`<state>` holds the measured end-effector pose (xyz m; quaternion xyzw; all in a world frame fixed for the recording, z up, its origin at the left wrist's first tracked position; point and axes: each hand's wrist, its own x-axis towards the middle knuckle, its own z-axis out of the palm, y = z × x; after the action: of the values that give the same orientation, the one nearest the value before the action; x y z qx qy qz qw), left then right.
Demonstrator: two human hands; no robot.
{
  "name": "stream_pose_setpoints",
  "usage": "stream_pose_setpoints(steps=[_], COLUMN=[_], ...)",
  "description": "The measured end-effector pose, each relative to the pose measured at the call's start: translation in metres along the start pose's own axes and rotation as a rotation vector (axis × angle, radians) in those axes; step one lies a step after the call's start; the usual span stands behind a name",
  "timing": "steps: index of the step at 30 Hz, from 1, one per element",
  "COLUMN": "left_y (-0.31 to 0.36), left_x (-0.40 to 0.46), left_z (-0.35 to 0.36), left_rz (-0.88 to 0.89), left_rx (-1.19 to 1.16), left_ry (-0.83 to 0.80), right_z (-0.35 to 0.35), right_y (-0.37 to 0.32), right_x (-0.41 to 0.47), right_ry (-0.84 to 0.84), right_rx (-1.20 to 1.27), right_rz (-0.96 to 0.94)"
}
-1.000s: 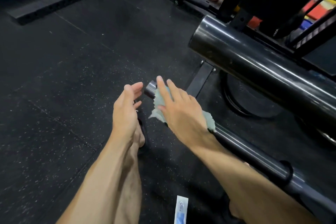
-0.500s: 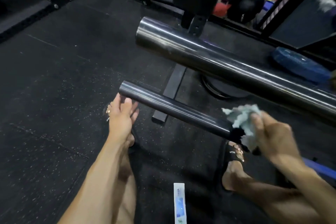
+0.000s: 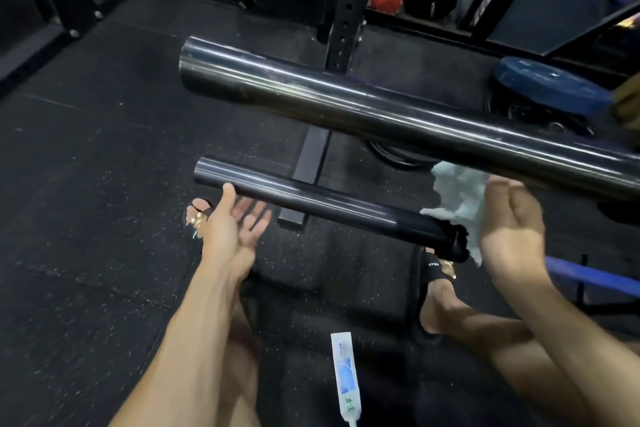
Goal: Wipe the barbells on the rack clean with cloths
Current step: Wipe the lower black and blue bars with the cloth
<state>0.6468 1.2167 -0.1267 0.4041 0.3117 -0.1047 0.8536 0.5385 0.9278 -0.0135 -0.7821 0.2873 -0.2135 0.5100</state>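
Observation:
Two dark steel barbell sleeves run from the middle left down to the right. The upper barbell (image 3: 363, 107) is thick and close to the camera. The lower barbell (image 3: 311, 199) is thinner. My left hand (image 3: 232, 225) lies palm up with relaxed fingers just under the lower bar's free end, its thumb touching the bar. My right hand (image 3: 509, 232) holds a pale crumpled cloth (image 3: 457, 194) against the lower bar's collar end, between the two bars. Whether its fingers curl round the cloth is hard to tell; they look bent.
The black rack upright (image 3: 343, 10) and its base foot (image 3: 308, 177) stand behind the bars. A blue weight plate (image 3: 547, 87) lies at the right. Both my feet in sandals (image 3: 433, 274) are on the black rubber floor. A white packet (image 3: 346, 378) hangs low in view.
My right hand slid the cloth along the lower bar from its free end to the collar end. My left hand dropped under the free end and turned palm up. The view swung right.

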Motion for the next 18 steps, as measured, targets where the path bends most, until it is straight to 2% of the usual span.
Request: stream_pose_setpoints(steps=[2,6,9,11,14,16,18], left_y=[0.002,0.003,0.001,0.000,0.002,0.006,0.012], left_x=[-0.005,-0.006,-0.001,0.003,0.008,0.011,0.013], left_z=[0.000,-0.002,-0.006,-0.007,-0.010,-0.016,-0.020], left_rz=[-0.017,-0.022,-0.025,-0.025,-0.043,-0.037,-0.034], left_rx=[-0.052,-0.036,-0.043,-0.077,-0.165,-0.212,-0.240], left_ry=[-0.034,0.016,0.046,0.036,-0.012,-0.050,-0.066], right_z=[0.007,0.019,0.032,0.040,0.060,0.084,0.119], right_y=[0.004,0.029,0.047,0.061,0.074,0.071,0.059], right_x=[-0.009,-0.018,-0.027,-0.031,-0.038,-0.042,-0.045], right_ry=[-0.150,-0.384,-0.592,-0.599,-0.449,-0.404,-0.429], right_rx=[-0.028,-0.223,-0.518,-0.754,-1.055,-1.129,-1.119], right_rz=[-0.058,-0.090,-0.296,-0.469,-0.678,-0.763,-0.829])
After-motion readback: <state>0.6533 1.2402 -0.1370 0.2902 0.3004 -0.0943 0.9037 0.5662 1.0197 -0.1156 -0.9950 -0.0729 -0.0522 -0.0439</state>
